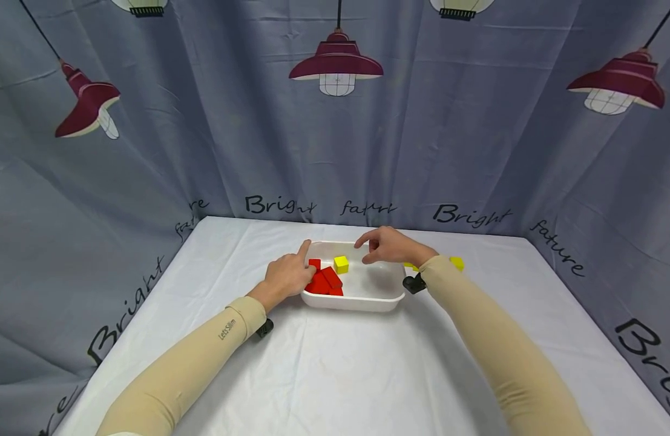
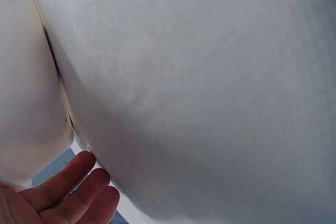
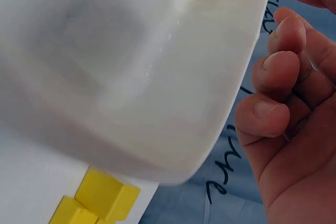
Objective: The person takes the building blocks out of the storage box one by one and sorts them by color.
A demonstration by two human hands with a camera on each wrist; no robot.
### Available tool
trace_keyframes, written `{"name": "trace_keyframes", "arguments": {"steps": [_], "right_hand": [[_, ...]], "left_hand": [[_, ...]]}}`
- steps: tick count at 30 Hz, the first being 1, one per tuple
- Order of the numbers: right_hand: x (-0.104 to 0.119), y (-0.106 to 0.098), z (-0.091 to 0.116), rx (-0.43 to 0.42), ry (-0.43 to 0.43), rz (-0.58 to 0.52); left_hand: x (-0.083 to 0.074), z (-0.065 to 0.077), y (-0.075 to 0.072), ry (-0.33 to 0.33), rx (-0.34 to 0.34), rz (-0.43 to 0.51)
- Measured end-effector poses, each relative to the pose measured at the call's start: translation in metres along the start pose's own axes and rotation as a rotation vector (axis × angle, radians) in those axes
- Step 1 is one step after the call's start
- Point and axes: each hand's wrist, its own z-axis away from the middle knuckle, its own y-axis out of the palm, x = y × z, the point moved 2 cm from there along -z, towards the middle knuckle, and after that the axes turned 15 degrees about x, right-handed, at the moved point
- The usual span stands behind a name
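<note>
A white plastic tray (image 1: 356, 302) stands on the table with several red blocks (image 1: 325, 282) heaped at its left end. One yellow block (image 1: 341, 264) sits near the back wall inside it. My left hand (image 1: 288, 274) holds the tray's left side, thumb over the rim near the red blocks; in the left wrist view its fingers (image 2: 97, 182) lie along the outside wall. Above the back right part of the tray hovers my right hand (image 1: 393, 245), fingers loosely bent. The right wrist view shows nothing between its thumb and fingers.
More yellow blocks (image 1: 457, 263) lie on the table right of the tray, partly hidden behind the right wrist; they also show below the tray in the right wrist view. A white cloth (image 1: 335, 375) covers the table. A grey-blue curtain (image 1: 335, 151) hangs behind it.
</note>
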Motion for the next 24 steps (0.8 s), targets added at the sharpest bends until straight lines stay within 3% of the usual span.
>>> {"name": "trace_keyframes", "arguments": {"steps": [6, 24], "right_hand": [[0.002, 0.007, -0.009, 0.021, -0.025, 0.013], [0.001, 0.020, -0.038, 0.079, 0.037, 0.072]], "left_hand": [[0.000, 0.000, 0.000, 0.003, -0.003, -0.009], [0.000, 0.001, 0.000, -0.004, 0.005, -0.006]]}}
